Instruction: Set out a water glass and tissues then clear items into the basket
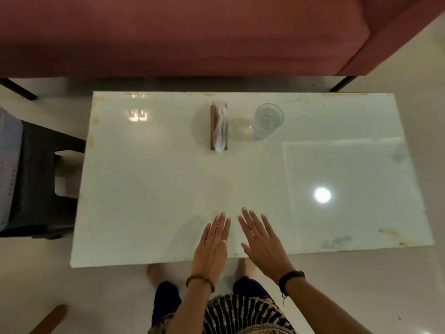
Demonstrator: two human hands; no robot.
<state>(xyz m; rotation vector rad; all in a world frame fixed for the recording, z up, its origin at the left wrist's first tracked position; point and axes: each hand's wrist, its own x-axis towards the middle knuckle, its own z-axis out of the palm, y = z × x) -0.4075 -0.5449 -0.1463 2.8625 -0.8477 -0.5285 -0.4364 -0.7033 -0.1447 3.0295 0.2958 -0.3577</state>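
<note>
A clear water glass (266, 121) stands upright on the far half of the white glossy table (144, 194). Just left of it a wooden tissue holder (212, 127) holds white tissues (221, 127) on edge. My left hand (213, 247) lies flat over the table's near edge, fingers straight and holding nothing. Beside it, my right hand (262, 242) hovers flat with fingers spread, also holding nothing. Both hands are far from the glass and the tissues. No basket is in view.
A dark red sofa (183, 34) runs along the far side of the table. A dark chair (38, 179) with a patterned cloth stands at the table's left end. A wooden piece (51, 320) lies on the floor at lower left.
</note>
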